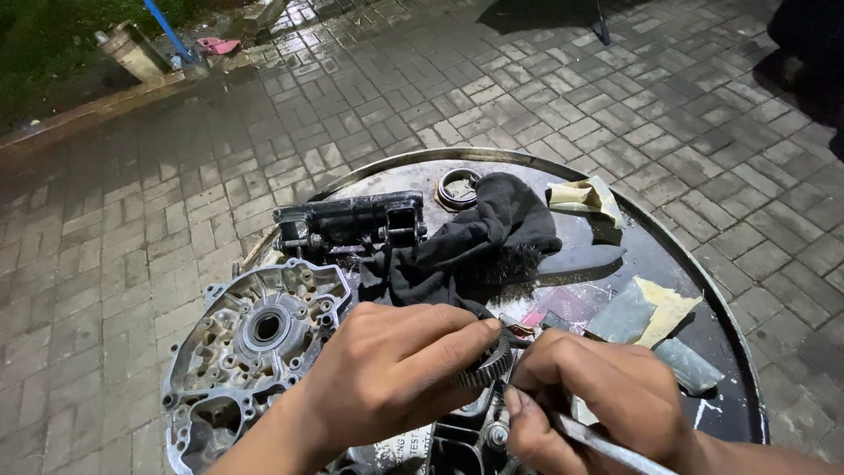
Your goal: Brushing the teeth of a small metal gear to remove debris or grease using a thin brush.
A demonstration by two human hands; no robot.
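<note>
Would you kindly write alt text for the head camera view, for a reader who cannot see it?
A person's left hand grips a toothed gear while the right hand works a thin metal tool at it, above a round metal tray. A grey engine cover, black cloth and paper scraps lie around.

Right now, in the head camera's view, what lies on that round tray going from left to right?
Silver engine cover → left hand holding a toothed gear → right hand gripping a thin metal tool → yellowish sandpaper pieces by the round metal tray rim.
</note>
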